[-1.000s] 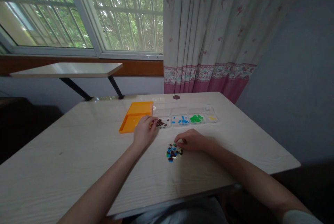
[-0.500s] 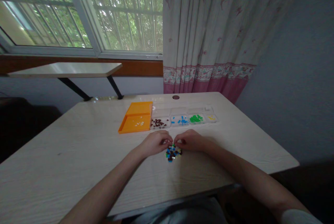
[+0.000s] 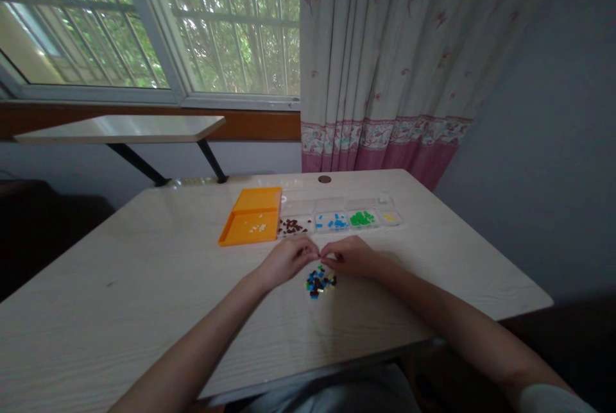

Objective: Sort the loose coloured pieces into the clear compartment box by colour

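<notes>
A small pile of mixed toy bricks in blue, brown, green and pale yellow lies on the table near its front. Just beyond the pile, my left hand and my right hand meet with their fingertips together. Both are closed in a pinch. Something tiny and dark seems to sit between the fingertips, but it is too small to name. Behind the hands stand clear boxes with brown pieces, blue pieces, green pieces and yellow pieces.
An orange open case with several white pieces adjoins the clear boxes on the left. A raised shelf on black legs stands at the table's back left. A round brown hole is near the back edge.
Both hands have risen slightly away from the pile, and their fingertips have come together. More of the pile's far edge shows. The boxes and the case have stayed put.
</notes>
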`<state>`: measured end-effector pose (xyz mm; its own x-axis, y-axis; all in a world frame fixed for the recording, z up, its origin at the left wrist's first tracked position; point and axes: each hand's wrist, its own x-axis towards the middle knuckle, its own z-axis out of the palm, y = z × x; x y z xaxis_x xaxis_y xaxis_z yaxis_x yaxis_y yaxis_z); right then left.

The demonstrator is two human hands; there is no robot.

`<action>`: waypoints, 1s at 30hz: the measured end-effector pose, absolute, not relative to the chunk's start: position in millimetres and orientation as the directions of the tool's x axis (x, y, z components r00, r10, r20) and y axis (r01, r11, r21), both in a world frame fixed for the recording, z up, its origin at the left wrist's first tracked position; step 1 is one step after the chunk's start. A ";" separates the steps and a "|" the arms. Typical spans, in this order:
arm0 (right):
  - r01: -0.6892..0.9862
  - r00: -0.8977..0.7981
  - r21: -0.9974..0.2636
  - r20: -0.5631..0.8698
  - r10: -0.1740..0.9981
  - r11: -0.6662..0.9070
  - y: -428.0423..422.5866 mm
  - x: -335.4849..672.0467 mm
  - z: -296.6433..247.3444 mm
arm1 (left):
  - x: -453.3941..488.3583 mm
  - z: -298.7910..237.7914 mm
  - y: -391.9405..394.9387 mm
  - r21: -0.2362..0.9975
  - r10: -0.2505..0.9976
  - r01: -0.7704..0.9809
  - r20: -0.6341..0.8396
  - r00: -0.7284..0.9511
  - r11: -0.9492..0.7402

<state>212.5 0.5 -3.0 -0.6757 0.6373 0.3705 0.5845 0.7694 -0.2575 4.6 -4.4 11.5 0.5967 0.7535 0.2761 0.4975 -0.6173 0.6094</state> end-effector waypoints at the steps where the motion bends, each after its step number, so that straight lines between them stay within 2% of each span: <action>1: 0.580 -0.665 -0.259 0.396 0.633 0.772 0.5 211.9 -3.6 | 5.7 11.3 -4.1 0.622 0.763 0.492 0.291 0.577 -0.609; 7: 0.565 -0.578 -0.296 0.525 0.625 0.771 -0.8 208.1 -1.2 | 8.0 10.7 -3.7 0.662 0.771 0.450 0.328 0.546 -0.600; 18: 0.521 -0.522 -0.310 0.621 0.584 0.795 0.5 207.6 2.1 | 8.8 16.1 -7.6 0.624 0.736 0.405 0.477 0.481 -0.669; 23: 0.547 -0.572 -0.346 0.510 0.642 0.762 2.4 210.6 -0.2 | 6.4 20.1 -8.7 0.631 0.762 0.428 0.550 0.342 -0.647; 27: 0.470 -0.740 -0.381 0.321 0.591 0.796 4.2 214.9 -2.1 | 1.9 25.2 -10.0 0.643 0.754 0.427 0.636 0.164 -0.636; 30: 0.475 -0.766 -0.404 0.248 0.594 0.782 3.8 215.1 -0.6 | 0.1 27.7 -10.2 0.634 0.723 0.421 0.686 0.081 -0.649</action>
